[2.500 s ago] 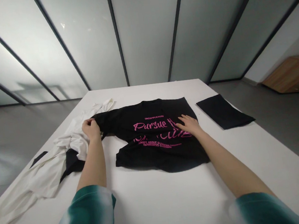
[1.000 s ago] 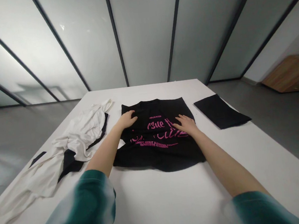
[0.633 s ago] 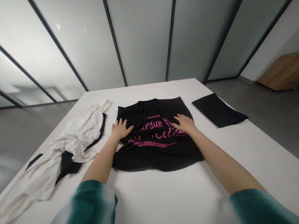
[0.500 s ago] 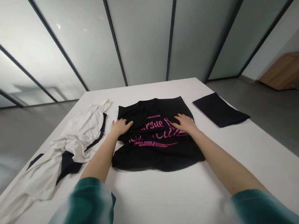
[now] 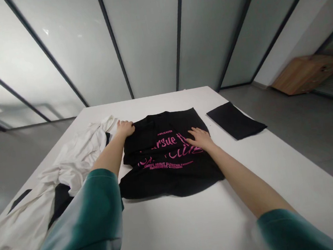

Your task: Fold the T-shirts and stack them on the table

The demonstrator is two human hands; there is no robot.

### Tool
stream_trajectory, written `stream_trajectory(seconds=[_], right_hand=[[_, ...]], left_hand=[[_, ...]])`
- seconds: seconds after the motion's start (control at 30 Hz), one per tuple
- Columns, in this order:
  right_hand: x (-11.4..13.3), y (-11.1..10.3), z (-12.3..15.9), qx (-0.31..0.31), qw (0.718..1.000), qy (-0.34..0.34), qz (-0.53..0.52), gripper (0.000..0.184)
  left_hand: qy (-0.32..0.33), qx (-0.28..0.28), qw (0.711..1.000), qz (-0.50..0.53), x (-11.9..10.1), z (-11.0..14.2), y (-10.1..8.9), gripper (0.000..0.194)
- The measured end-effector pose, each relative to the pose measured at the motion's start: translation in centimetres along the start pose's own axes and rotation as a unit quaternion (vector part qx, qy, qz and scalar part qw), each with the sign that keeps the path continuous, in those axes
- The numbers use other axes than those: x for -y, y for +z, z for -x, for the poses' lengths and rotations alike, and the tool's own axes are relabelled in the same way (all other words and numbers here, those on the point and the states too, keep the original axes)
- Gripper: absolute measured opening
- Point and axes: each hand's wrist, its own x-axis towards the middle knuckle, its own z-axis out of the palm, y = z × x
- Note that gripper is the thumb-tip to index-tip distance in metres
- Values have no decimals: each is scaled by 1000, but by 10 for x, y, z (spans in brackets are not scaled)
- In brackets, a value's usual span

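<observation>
A black T-shirt (image 5: 172, 176) with pink lettering lies partly folded on the white table (image 5: 196, 230), its left side turned in over the print. My left hand (image 5: 125, 127) is at the shirt's far left corner, fingers curled on the fabric edge. My right hand (image 5: 199, 137) lies flat on the pink print, fingers stretched out and slightly apart, pressing the shirt down. Both forearms are bare below green sleeves.
A crumpled white garment (image 5: 76, 151) with black cloth under it lies along the table's left side. A folded black cloth (image 5: 233, 119) sits at the far right. Frosted glass panels stand behind the table. A wooden cabinet (image 5: 301, 73) is on the floor to the right.
My left hand folded the shirt's left sleeve in over the print, smoothed it, then moved up to the far left corner. My right hand stayed flat on the print. The view shifted right.
</observation>
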Motion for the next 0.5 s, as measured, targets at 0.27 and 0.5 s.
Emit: stream_trajectory(seconds=[0.27,0.5], right_hand=[[2,-3,2,13,1000,4,-3,63],[2,-2,1,12,1000,9,-4,62]], left_hand=[[-137,-111,984,27,11,-1,-3,44],[31,-98,992,77,-35,51,-10,39]])
